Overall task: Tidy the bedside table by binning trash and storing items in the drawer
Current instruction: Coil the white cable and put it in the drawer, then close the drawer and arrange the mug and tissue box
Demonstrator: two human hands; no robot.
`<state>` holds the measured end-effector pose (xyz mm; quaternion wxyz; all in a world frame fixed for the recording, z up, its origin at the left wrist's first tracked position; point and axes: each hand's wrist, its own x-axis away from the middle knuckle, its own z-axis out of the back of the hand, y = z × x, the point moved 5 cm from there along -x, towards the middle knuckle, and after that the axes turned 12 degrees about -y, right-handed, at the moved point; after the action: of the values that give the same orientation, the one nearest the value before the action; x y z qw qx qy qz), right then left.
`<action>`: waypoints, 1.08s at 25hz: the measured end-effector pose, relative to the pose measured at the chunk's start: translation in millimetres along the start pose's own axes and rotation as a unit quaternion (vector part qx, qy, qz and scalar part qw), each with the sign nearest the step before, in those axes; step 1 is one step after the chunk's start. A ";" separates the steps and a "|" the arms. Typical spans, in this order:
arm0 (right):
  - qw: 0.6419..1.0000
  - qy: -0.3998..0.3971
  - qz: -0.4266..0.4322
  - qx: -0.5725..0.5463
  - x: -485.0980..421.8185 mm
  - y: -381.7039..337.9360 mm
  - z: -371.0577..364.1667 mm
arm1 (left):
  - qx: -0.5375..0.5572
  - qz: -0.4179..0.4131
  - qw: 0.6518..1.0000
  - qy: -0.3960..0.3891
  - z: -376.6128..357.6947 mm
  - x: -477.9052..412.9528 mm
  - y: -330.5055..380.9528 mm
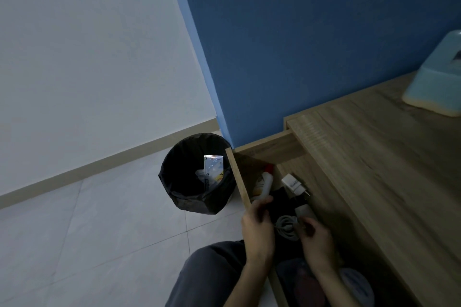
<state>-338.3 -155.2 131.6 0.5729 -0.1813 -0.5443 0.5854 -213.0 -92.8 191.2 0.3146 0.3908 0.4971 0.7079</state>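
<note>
Storing step in hand, as I read it. The drawer (238, 177) stands pulled out. My left hand (258, 228) curls round its front panel; my right hand (315, 234) pinches the coiled cable (287, 228) inside it, near the white charger (291, 184). The bin (197, 174) holds wrappers. Next, I judge: release the cable, clear both hands, push the drawer closed

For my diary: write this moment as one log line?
drawer: open | right hand: holds cable | left hand: at drawer front | bin: trash inside
</note>
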 end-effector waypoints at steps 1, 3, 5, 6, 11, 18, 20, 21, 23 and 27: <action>1.000 0.006 0.021 0.021 6.1 -12.0 6.6 | -0.008 -0.027 0.999 0.042 3.2 2.5 3.0; 0.992 0.030 0.114 0.047 22.3 -46.1 28.4 | -0.028 -0.076 0.992 0.096 6.6 7.8 12.8; 0.971 0.075 0.217 0.062 37.1 -78.7 60.7 | 0.002 -0.063 0.994 0.089 6.3 7.1 12.7; 0.960 0.099 0.251 0.079 37.0 -85.7 76.3 | 0.040 -0.038 0.996 0.071 6.8 4.2 9.7; 0.919 0.148 0.188 0.314 20.5 -61.5 134.1 | 0.111 -0.007 0.993 0.027 -9.8 -9.6 9.6; 0.913 0.141 0.154 0.351 25.5 -59.0 143.7 | 0.143 0.015 0.990 0.004 -65.2 -36.9 25.3; 0.916 0.137 0.150 0.345 25.6 -58.1 143.1 | 0.157 0.027 0.987 -0.010 -82.3 -46.9 26.4; 0.922 0.127 0.142 0.338 25.2 -56.5 145.1 | 0.160 0.025 0.987 -0.024 -93.3 -51.7 28.3; 0.926 0.123 0.139 0.329 22.9 -54.4 148.7 | 0.162 0.000 0.986 -0.049 -111.3 -60.1 33.7; 0.923 0.129 0.164 0.323 19.0 -54.9 145.8 | 0.199 -0.009 0.977 -0.077 -134.9 -68.9 36.5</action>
<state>-439.4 -215.0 235.6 0.5618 -0.1470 -0.2092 0.7868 -297.7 -223.2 182.2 0.2737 0.4948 0.6059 0.5596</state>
